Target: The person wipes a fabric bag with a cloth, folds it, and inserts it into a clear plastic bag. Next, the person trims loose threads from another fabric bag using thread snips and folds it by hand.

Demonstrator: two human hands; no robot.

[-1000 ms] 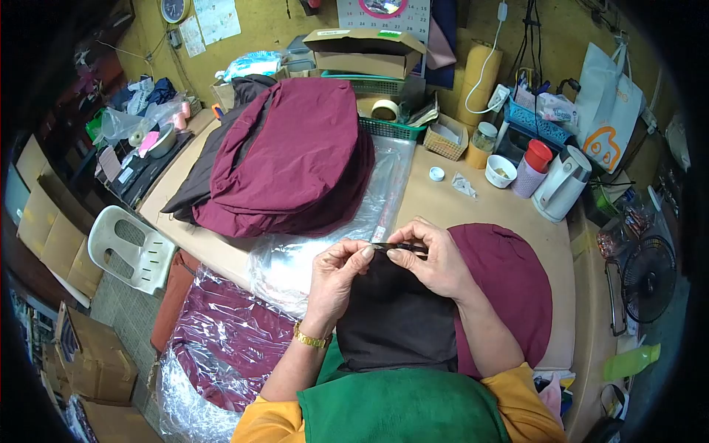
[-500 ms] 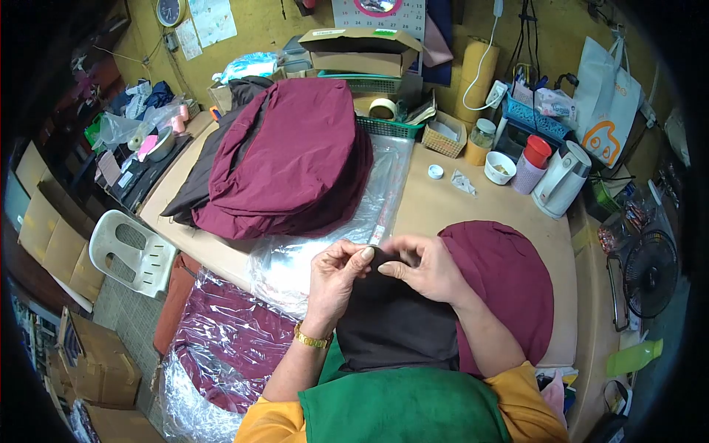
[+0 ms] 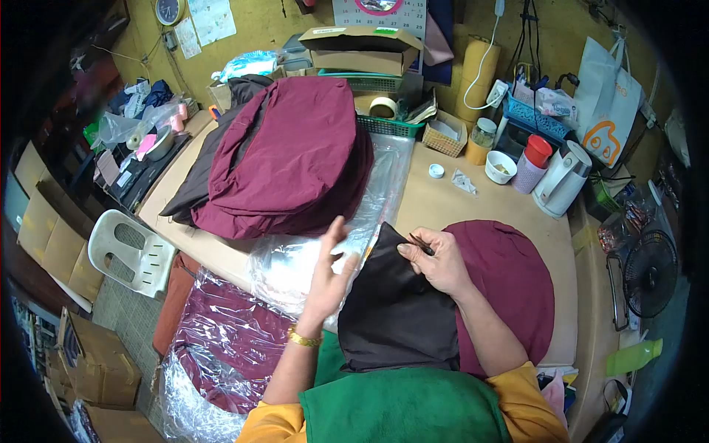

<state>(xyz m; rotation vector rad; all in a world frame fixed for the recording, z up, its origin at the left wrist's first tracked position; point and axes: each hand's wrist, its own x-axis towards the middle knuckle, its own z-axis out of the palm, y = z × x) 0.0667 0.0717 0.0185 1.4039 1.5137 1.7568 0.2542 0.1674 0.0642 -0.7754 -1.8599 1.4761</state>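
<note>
My left hand (image 3: 330, 277) is raised at the left edge of the black fabric (image 3: 399, 310), fingers apart and holding nothing. My right hand (image 3: 437, 260) is closed over the fabric's upper right part. A small, dark, pointed thing (image 3: 419, 242) sticks out between its thumb and fingers; its kind is too small to tell. The black fabric lies in front of me, with one corner pointing away. Beside it on the right, partly behind my right forearm, is a rounded maroon fabric piece (image 3: 509, 288).
A stack of maroon and black fabric covers (image 3: 288, 155) sits at the table's left over clear plastic (image 3: 281, 269). Plastic-wrapped maroon fabric (image 3: 229, 340) lies lower left. A white kettle (image 3: 563, 181), a red-lidded cup (image 3: 533, 161) and a bowl (image 3: 500, 168) stand back right.
My left hand has let go of the black fabric's corner and opened, moving left. My right hand has moved slightly right, and a dark pointed thing now shows in it.
</note>
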